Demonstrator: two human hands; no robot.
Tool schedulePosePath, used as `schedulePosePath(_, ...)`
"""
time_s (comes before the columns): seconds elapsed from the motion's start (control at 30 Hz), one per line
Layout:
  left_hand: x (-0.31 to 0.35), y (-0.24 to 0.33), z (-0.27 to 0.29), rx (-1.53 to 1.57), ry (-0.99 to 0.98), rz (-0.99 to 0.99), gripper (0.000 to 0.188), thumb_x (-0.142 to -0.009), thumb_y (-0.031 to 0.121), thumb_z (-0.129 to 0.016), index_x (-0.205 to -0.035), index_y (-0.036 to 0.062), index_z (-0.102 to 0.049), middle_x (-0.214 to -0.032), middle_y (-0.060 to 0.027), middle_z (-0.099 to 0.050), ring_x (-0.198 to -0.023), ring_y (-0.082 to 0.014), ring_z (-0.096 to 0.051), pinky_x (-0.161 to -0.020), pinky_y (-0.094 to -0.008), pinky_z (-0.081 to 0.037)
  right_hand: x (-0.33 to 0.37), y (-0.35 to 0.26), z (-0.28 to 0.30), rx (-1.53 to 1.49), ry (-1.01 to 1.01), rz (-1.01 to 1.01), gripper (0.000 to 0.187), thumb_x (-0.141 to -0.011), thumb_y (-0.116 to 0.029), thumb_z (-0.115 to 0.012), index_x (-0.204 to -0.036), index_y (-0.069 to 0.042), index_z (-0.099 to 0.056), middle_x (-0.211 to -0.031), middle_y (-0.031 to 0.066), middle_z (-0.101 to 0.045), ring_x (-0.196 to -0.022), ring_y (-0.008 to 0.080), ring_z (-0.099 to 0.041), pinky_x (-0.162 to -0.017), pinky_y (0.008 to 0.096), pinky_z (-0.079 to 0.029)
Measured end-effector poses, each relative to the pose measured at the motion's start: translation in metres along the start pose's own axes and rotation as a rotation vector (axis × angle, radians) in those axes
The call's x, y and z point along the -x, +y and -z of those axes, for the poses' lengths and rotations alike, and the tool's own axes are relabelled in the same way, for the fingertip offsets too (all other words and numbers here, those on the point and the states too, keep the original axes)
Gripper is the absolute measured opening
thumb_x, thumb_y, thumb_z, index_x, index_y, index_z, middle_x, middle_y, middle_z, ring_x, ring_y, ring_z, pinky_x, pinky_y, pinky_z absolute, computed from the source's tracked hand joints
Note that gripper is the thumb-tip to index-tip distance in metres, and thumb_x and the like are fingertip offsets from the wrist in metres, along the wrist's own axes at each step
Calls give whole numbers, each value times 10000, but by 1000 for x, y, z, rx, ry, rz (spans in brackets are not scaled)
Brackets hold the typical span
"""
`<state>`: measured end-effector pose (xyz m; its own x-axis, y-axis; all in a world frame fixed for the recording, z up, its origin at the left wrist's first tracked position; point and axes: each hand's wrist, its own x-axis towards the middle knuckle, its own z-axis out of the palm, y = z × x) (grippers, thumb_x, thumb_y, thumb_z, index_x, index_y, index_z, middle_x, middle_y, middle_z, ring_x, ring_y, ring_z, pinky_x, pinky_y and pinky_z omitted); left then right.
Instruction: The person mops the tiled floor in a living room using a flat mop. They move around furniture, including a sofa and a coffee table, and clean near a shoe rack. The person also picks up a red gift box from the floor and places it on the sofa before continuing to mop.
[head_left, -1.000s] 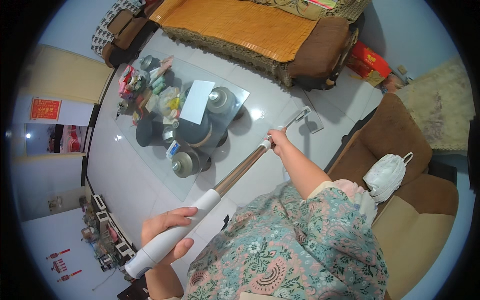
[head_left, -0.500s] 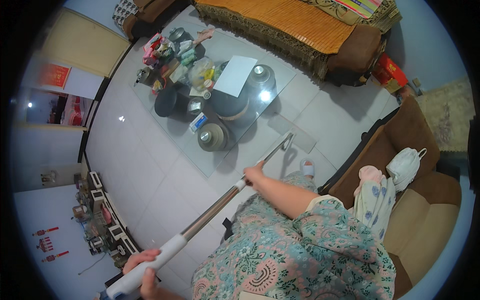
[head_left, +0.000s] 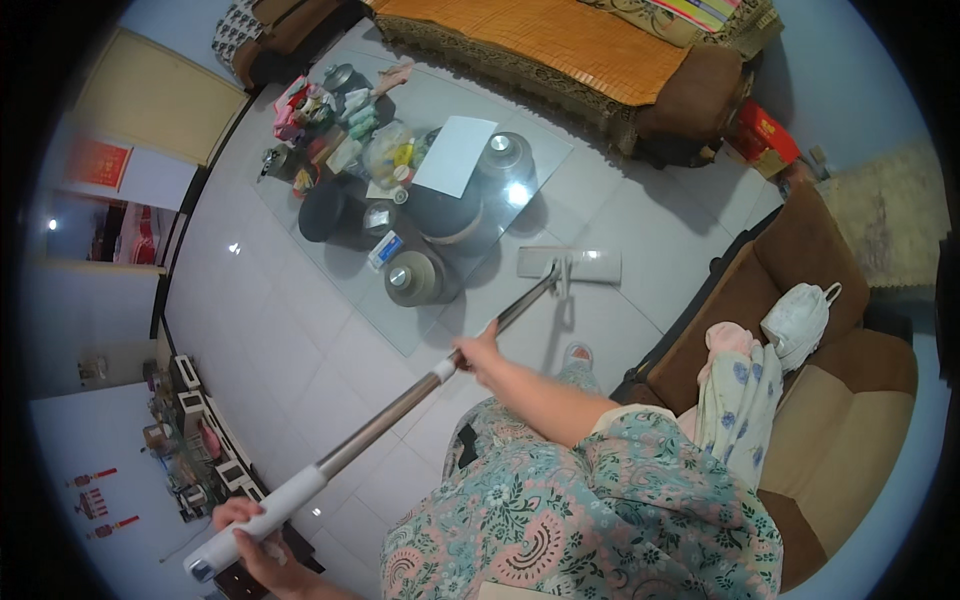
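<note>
A flat mop with a metal pole and white grip slants across the view. Its pale rectangular head is at the white tiled floor, between the glass coffee table and the brown sofa. My left hand is closed around the white grip near its end, at the lower left. Further along the pole, my right hand is wrapped round it just past a white collar. The right forearm reaches over my floral clothing. A slippered foot shows below the mop head.
The glass table bears a white sheet, bags and jars, with metal-topped round stands beneath. A brown sofa with cloths stands at right. Another seat with an orange mat and a red box are at the back. Cabinets line the left wall.
The mop head has swivelled from a slant to nearly level across the view and sits slightly further left. Both hands have shifted left and stay on the pole and grip.
</note>
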<state>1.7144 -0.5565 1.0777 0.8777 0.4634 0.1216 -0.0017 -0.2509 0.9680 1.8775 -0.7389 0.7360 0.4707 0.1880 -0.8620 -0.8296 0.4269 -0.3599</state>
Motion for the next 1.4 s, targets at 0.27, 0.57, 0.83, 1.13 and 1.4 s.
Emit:
schedulePosePath(0.27, -13, -23, -160, -257, -412, 77, 343, -736, 244, -548, -973, -3, -543, -1035, -165, -559, -785, -157, -491, -616, -231, -368, -70, -123, 144, -98, 158, 223, 962, -676, -8, -570, -1393, -125, 62, -746, 134, -542, -495, 166, -523, -371, 280, -390)
schedulePosePath(0.57, -44, -13, -257, -156, -893, -189, 269, -714, 137, -600, -886, -69, -585, -944, -230, -611, -908, -302, -602, -819, -359, -462, -45, -148, 253, -303, 299, 327, 967, -698, -100, -569, -1384, -130, 111, -596, 40, -480, -496, 142, -478, -423, 286, -382)
schedulePosePath(0.83, -65, -29, -227, -222, -1264, -436, 287, -700, 195, -634, -852, -44, -589, -906, -197, -627, -790, -268, -632, -712, -313, -499, -20, -90, 255, -266, 358, 272, 895, -744, -256, -524, -1372, -183, 109, -694, 37, -474, -578, 165, -513, -490, 322, -461)
schedulePosePath(1.13, -102, -42, -38, -185, -1274, -564, 206, -649, 139, -651, -764, -27, -610, -793, -158, -652, -602, -221, -644, -556, -268, -521, -12, 69, 98, -317, 260, 204, 860, -794, -279, -461, -1333, -208, 205, -749, 101, -481, -519, 199, -499, -444, 335, -499)
schedulePosePath(1.4, -117, 19, 118, -479, -1019, -728, 356, -674, 369, -608, -676, 17, -555, -678, -135, -604, -599, -188, -530, -587, -278, -398, 26, 176, -77, -387, 21, -26, 800, -814, -281, -458, -1313, -178, 159, -765, 94, -496, -562, 211, -519, -494, 344, -511)
